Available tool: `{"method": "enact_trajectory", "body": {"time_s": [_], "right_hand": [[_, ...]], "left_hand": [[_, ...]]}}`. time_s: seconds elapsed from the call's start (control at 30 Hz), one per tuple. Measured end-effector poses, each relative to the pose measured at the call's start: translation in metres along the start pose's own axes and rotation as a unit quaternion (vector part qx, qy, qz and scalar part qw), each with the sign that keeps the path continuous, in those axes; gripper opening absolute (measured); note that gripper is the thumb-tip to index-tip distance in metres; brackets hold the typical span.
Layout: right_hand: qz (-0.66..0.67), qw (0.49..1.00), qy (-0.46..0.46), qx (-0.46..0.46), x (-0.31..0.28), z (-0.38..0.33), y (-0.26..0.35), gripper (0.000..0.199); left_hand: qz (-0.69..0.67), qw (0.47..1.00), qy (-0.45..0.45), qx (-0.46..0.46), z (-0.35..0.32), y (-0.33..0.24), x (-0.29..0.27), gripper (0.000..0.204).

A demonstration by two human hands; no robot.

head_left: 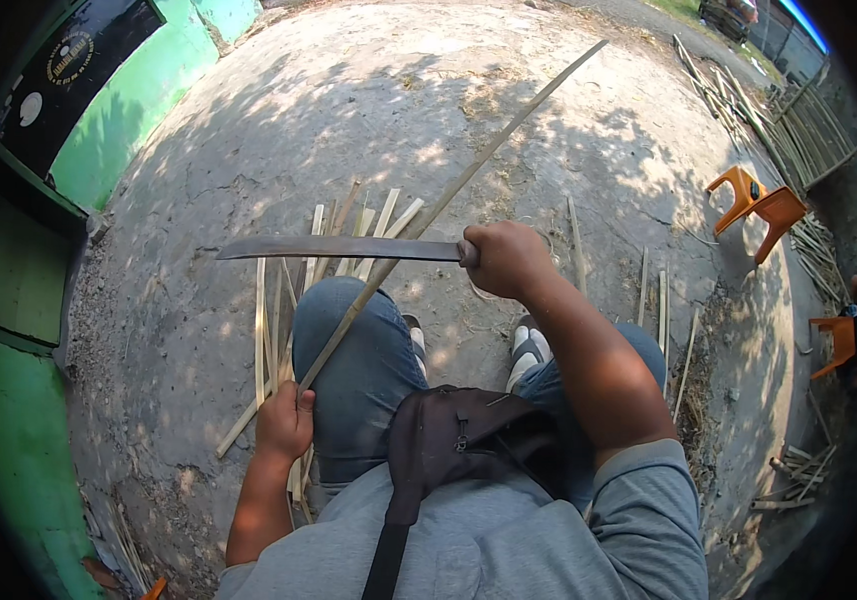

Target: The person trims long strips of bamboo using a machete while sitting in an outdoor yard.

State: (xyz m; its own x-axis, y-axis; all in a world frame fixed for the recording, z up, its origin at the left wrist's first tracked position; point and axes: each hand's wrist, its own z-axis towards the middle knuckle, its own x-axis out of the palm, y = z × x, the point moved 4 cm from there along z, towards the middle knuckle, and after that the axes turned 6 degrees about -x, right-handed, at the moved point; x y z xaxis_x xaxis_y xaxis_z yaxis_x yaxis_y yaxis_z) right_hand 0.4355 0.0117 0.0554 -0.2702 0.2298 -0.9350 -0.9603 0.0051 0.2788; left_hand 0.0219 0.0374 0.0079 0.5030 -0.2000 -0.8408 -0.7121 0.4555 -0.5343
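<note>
Bamboo strip (449,195) runs from lower left up to the upper right of the frame, looks light, springy and splintery. Left hand (284,422) pinches its near end; right hand (507,258) fists the long knife (339,248) crossing it mid-frame.

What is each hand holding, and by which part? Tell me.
Right hand grips a long knife by its handle. Left hand holds a long bamboo strip at its near end.

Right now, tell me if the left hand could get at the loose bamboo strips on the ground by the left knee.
Probably yes. The left hand grips the long bamboo strip beside the left knee, and the loose bamboo strips lie just beyond it with nothing between. It would have to let go first.
</note>
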Motion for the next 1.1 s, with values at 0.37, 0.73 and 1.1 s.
{"method": "enact_trajectory", "body": {"time_s": [0.37, 0.73, 1.1], "right_hand": [[0.006, 0.999, -0.051, 0.009, 0.012, -0.001, -0.014, 0.028], [0.024, 0.998, -0.051, 0.038, 0.003, -0.008, -0.026, 0.019], [0.026, 0.998, -0.053, 0.033, -0.006, 0.002, -0.013, 0.019]], "left_hand": [[0.035, 0.999, -0.006, -0.024, 0.0, -0.004, -0.004, 0.048], [0.047, 0.999, -0.002, -0.015, -0.001, -0.005, -0.004, 0.049], [0.005, 1.0, -0.006, -0.001, 0.002, -0.006, -0.001, 0.05]]}}
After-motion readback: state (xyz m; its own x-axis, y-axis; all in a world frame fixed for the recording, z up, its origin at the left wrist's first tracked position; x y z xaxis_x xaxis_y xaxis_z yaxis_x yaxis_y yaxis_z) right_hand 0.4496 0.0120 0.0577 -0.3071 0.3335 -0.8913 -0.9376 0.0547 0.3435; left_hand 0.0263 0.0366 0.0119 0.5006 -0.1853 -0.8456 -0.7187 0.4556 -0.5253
